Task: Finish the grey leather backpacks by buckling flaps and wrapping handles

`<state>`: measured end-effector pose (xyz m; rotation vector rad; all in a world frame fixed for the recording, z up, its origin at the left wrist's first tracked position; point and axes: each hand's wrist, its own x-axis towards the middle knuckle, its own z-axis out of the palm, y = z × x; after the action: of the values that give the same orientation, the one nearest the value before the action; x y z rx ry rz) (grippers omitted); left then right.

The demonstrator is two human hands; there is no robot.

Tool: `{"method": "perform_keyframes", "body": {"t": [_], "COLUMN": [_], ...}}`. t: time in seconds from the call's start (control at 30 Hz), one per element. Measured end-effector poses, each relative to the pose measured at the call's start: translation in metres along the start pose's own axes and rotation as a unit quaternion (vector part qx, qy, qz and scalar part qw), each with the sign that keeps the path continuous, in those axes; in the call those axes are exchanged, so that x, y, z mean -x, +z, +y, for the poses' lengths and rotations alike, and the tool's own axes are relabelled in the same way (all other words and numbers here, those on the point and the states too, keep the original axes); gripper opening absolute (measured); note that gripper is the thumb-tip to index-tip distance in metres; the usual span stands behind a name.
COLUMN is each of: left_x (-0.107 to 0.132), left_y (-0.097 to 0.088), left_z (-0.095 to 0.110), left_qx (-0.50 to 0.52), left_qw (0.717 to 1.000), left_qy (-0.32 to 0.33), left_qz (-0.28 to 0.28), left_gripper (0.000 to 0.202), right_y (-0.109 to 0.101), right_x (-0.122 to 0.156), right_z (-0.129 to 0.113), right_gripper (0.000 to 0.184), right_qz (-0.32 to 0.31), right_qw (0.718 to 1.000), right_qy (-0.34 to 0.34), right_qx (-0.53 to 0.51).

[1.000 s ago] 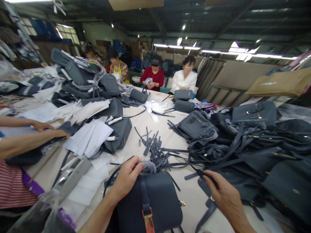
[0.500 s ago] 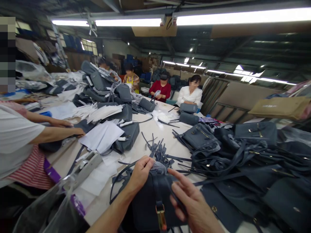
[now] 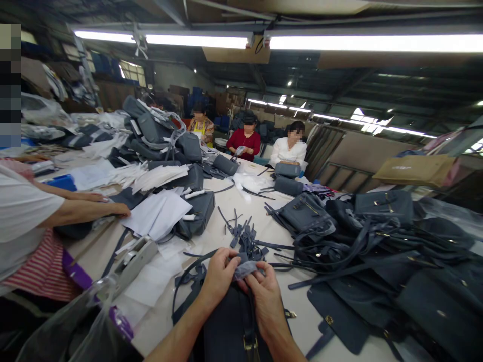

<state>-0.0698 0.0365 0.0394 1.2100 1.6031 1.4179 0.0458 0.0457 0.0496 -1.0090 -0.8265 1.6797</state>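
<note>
A dark blue bag with a gold buckle stands right in front of me at the table's near side. At its top is a handle wrapped in thin translucent plastic. My left hand pinches the left end of this wrapped handle between thumb and fingers. On the other end, my right hand has its fingers curled round the wrap. Just beyond my hands lies a bunch of short dark straps. The lower part of the bag runs out of the picture.
Dark bags and flaps are heaped at the right. More bags and white paper sheets cover the left, beside a grey tape dispenser. A co-worker's arms reach in from the left. Several people sit at the far end.
My right hand has moved left from beside the bag's flap and closed on the wrapped handle. The left hand keeps its hold. The view has shifted slightly.
</note>
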Motion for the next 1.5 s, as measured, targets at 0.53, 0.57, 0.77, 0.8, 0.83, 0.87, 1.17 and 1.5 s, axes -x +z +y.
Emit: {"method": "perform_keyframes", "body": {"t": [0.53,0.57,0.77,0.8,0.83,0.87,1.17,1.5], "left_x": [0.064,0.068,0.074,0.074,0.074,0.074,0.069,0.062], "left_y": [-0.007,-0.006,-0.003,-0.004,-0.007,-0.009,-0.020,-0.007], "left_z": [0.019,0.017,0.007,0.007,0.007,0.007,0.001,-0.008], "left_qx": [0.059,0.087,0.283,0.291,0.289,0.277,0.162,0.161], "left_qw": [0.983,0.988,0.949,0.945,0.944,0.945,0.956,0.972], "left_qy": [0.162,0.122,-0.122,-0.141,-0.157,-0.173,-0.224,-0.158], "left_qz": [-0.059,-0.036,0.063,0.048,0.029,0.008,-0.096,-0.060], "left_gripper": [0.016,0.014,0.027,0.031,0.032,0.032,0.019,0.017], "right_y": [-0.040,-0.038,-0.037,-0.039,-0.040,-0.041,-0.038,-0.041], "right_x": [0.048,0.045,0.029,0.028,0.027,0.027,0.026,0.023], "right_z": [-0.012,-0.012,-0.005,-0.005,-0.005,-0.006,0.002,0.007], "right_gripper": [0.051,0.053,0.040,0.040,0.041,0.043,0.049,0.045], "right_qz": [-0.122,-0.111,-0.072,-0.086,-0.103,-0.121,-0.125,-0.150], "right_qw": [0.979,0.981,0.971,0.969,0.968,0.968,0.979,0.974], "right_qy": [0.157,0.151,0.132,0.130,0.128,0.126,0.065,0.022], "right_qx": [0.049,0.058,0.188,0.194,0.191,0.182,0.148,0.170]}}
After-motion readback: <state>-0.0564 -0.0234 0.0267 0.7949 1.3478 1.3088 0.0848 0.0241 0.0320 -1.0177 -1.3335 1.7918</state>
